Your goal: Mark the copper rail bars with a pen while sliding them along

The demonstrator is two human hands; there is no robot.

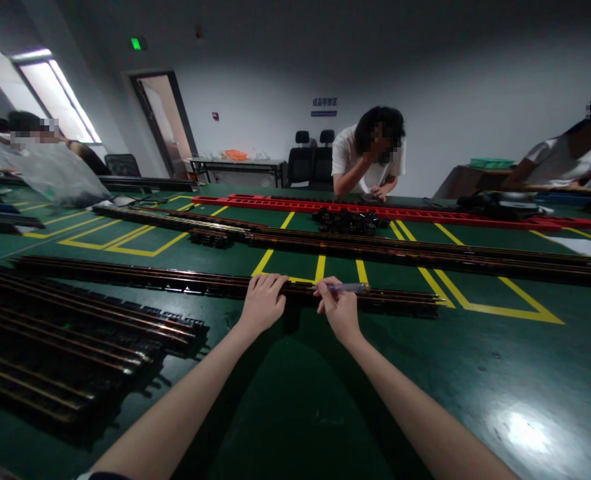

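A long black strip with shiny copper-coloured rails [175, 277] lies across the green table in front of me. My left hand [264, 305] is over its middle, fingers curled across the top and the thumb on the near side. Just to the right, my right hand [341, 310] is closed around a slim, clear purplish pen [349, 288], which points sideways above the strip. The fingertips of that hand are close to the rails; whether they touch is hard to tell. The strip's right end [428, 303] extends past my right hand.
Several similar strips [65, 347] are stacked at the left front. Beyond are another long railed strip [375, 248], a black cluster of parts [350, 221] and a red ladder-like frame [420, 213]. Across the table a person [368, 157] leans forward. A plastic bag [62, 177] lies left.
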